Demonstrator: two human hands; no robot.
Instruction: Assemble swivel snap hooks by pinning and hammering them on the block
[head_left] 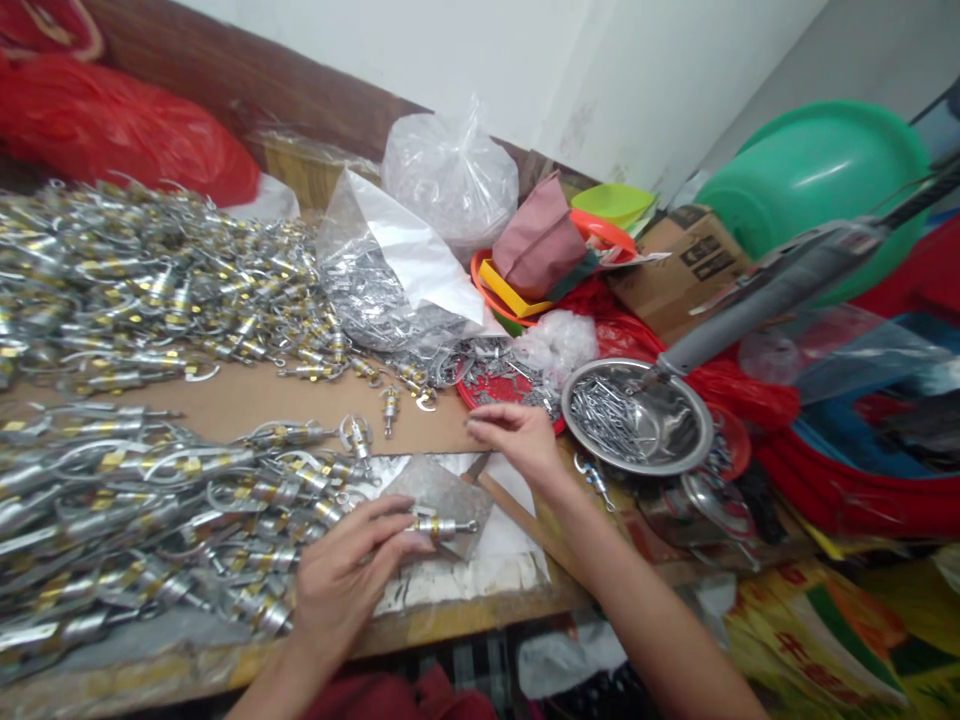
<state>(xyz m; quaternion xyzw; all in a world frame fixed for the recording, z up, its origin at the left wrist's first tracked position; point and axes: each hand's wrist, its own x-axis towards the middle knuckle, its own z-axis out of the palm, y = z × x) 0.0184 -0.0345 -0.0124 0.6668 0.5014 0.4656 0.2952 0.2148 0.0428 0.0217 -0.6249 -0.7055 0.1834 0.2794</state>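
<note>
My left hand [360, 560] pinches a small silver metal fitting [442, 526] with a yellow band, its eyelet tip pointing right. The fitting is over a grey metal plate [442, 500] near the table's front edge. My right hand [517, 440] hovers beyond it, by the rim of a red tray [469, 385] of small metal pieces. Thumb and fingertips are pressed together there; whatever is between them is too small to make out. To the left, many similar fittings [180, 480] with curved levers lie in rows, and a larger heap [165, 280] rises behind them.
Right of the tray, a steel bowl [694, 455] holds metal pins, with a grey rod-shaped tool [772, 290] slanting above it. Clear plastic bags [450, 180] and a cardboard box [682, 265] stand behind. A green basin [825, 190] is at the far right.
</note>
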